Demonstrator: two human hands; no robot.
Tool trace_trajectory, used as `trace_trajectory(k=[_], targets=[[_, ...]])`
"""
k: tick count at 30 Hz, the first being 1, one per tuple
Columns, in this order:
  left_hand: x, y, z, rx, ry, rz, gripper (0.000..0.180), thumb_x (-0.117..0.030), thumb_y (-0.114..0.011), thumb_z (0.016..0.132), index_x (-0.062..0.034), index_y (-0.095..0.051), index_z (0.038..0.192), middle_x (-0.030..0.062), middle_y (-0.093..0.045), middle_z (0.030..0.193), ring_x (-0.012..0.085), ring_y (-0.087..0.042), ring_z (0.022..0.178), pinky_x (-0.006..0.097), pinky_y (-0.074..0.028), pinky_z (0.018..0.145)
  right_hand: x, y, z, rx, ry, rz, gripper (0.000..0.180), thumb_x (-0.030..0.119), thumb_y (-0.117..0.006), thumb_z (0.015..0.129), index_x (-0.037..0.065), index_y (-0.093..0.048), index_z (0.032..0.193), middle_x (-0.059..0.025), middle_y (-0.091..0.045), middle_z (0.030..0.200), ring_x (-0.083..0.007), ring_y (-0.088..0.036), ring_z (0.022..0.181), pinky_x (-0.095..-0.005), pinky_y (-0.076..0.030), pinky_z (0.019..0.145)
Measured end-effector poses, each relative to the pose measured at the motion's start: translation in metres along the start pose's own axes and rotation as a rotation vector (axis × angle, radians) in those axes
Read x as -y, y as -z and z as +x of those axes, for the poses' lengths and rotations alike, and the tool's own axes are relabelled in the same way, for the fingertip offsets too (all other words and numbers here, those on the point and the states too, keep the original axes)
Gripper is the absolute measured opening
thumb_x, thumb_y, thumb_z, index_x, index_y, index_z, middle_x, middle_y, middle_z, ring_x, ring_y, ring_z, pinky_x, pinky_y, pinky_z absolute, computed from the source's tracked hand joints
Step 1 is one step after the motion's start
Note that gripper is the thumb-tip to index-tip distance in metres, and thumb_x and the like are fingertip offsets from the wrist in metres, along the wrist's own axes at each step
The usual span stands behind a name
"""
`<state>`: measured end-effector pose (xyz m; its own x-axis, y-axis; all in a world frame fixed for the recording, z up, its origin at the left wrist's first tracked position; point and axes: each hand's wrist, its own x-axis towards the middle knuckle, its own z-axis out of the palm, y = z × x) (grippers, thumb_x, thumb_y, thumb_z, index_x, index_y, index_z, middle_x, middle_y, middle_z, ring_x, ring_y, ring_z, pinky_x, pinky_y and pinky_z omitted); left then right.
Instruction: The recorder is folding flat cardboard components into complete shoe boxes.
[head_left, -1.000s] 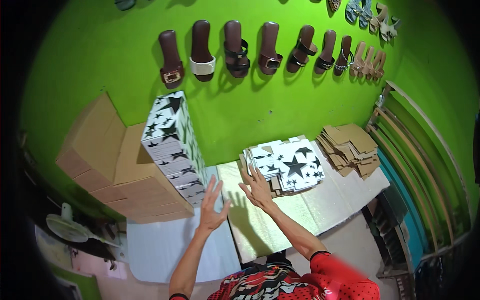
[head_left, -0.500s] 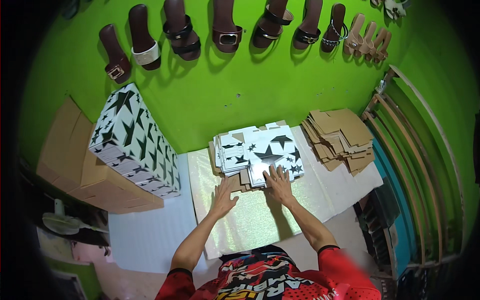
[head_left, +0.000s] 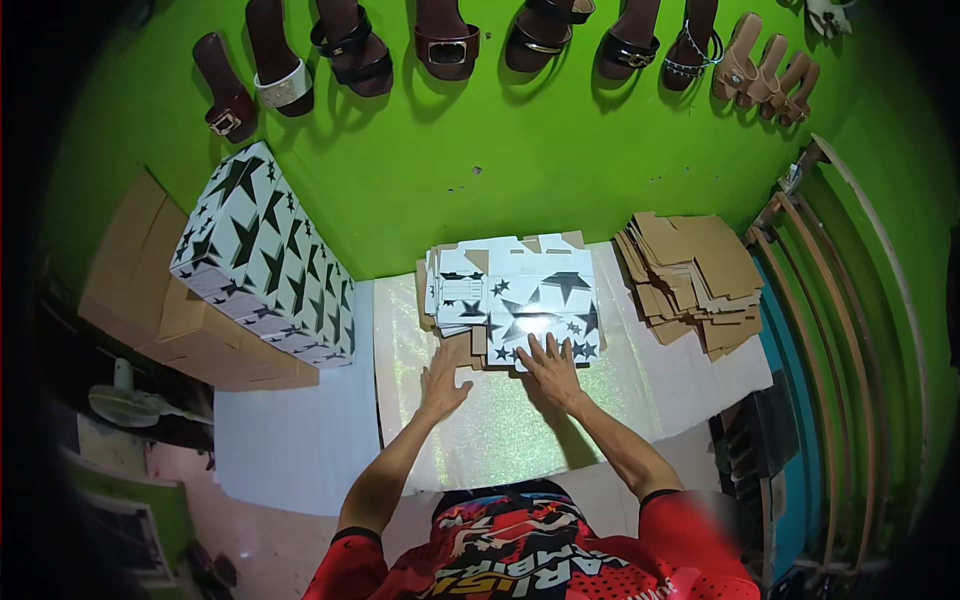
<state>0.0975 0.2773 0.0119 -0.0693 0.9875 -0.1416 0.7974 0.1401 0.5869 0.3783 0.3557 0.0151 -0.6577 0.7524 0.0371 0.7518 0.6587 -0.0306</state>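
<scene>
White star-printed flat cartons [head_left: 515, 297] lie stacked beyond both hands, long axis left to right: the left hand [head_left: 440, 385], fingers open, by the near-left edge, contact unclear; the right hand [head_left: 553, 373], nearer, rests spread fingers on the top one's near edge.

Right hand [head_left: 552, 372]: fingers spread, laid on near edge of flat star-printed cardboard pile [head_left: 540, 292]. Left hand [head_left: 441, 385]: open, at pile's near-left corner; contact unclear from this angle. Pile lies on shiny table cover [head_left: 475, 440]. Right of it: brown cardboard sheets [head_left: 695, 265], unevenly stacked. Left: star-printed box stack [head_left: 262, 250], beside brown cartons [head_left: 235, 350]. Sandals [head_left: 447, 45] hang on green wall [head_left: 400, 180].
</scene>
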Motion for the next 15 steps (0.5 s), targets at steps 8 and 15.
trace_trajectory(k=[8, 15], targets=[[0.040, -0.009, -0.030, -0.204, 0.161, -0.071, 0.088, -0.025, -0.074, 0.092, -0.0204, -0.028, 0.168, 0.0234, -0.016, 0.175, 0.0442, -0.016, 0.161, 0.077, -0.019, 0.119, 0.072, 0.001, -0.048, -0.082, 0.031, 0.091, 0.058, 0.035, -0.057, 0.106, 0.020, -0.044, 0.161, -0.0147, -0.039, 0.166, -0.0456, -0.038, 0.148, -0.0765, -0.034, 0.110], [0.098, -0.007, -0.103, -0.210, 0.269, -0.013, 0.083, -0.012, -0.061, 0.093, -0.0186, -0.027, 0.168, 0.0234, -0.018, 0.174, 0.0424, -0.014, 0.162, 0.079, -0.013, 0.119, 0.159, -0.025, -0.119, 0.033, 0.151, 0.148, 0.057, 0.039, -0.056, 0.106, 0.023, -0.044, 0.160, -0.0141, -0.046, 0.161, -0.0420, -0.047, 0.142, -0.0728, -0.040, 0.106]])
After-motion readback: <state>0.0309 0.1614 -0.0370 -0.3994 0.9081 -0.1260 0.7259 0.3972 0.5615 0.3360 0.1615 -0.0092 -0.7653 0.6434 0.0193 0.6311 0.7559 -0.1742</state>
